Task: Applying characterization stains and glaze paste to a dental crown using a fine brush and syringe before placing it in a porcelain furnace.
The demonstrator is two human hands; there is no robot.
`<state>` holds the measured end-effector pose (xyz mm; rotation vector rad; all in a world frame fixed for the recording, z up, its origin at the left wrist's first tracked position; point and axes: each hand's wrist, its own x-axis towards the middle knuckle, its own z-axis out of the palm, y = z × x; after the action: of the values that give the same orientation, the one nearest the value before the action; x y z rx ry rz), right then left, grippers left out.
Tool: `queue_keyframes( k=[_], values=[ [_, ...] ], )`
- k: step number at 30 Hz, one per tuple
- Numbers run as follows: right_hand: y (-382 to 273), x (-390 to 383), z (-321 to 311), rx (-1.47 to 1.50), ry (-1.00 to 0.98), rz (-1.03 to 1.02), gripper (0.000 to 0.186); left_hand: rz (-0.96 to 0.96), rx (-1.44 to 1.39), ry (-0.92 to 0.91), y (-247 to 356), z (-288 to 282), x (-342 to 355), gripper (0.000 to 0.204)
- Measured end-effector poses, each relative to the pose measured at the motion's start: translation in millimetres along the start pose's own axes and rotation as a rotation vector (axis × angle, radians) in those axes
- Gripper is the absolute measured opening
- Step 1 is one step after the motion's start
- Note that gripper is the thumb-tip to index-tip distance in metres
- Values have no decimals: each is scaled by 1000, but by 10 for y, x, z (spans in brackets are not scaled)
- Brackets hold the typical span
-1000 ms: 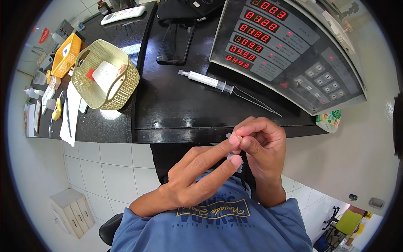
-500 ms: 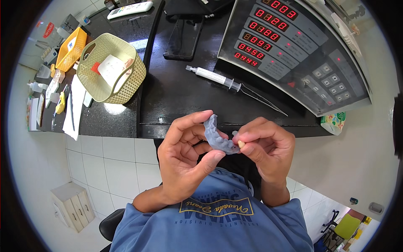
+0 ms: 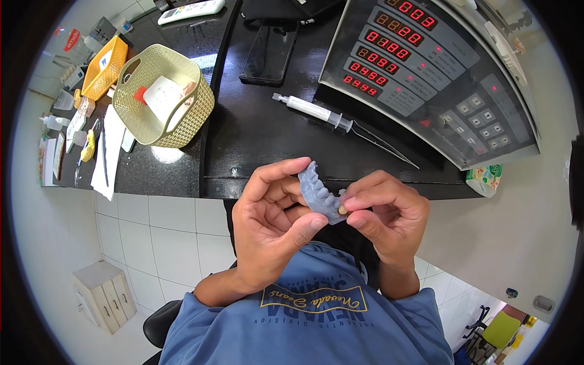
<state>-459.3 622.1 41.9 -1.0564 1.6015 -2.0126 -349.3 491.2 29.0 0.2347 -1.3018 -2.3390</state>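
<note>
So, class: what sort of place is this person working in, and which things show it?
Most likely a dental laboratory. Both hands hold a grey model of a row of teeth, and on the black counter lie a syringe and a machine with red number displays.

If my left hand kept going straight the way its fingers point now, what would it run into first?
Most likely the right hand. The left hand points across toward it, and both pinch the grey dental model, so that piece already lies between them. Depth is hard to judge from above, so take this as probable.
</note>
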Motion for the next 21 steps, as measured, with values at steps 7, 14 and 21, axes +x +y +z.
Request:
queue_keyframes(
  k=[7, 14, 21],
  values=[
    [12, 3, 35, -399, 33, -174, 20, 12, -45, 85, -79, 22, 1, 52],
    [-237, 326, 327, -709, -151, -417, 20, -19, -217, 90, 156, -84, -9, 54],
    [-310, 688, 676, -528, -328, -386, 21, 153, -6, 3, 829, -531, 25, 43]
  ],
)
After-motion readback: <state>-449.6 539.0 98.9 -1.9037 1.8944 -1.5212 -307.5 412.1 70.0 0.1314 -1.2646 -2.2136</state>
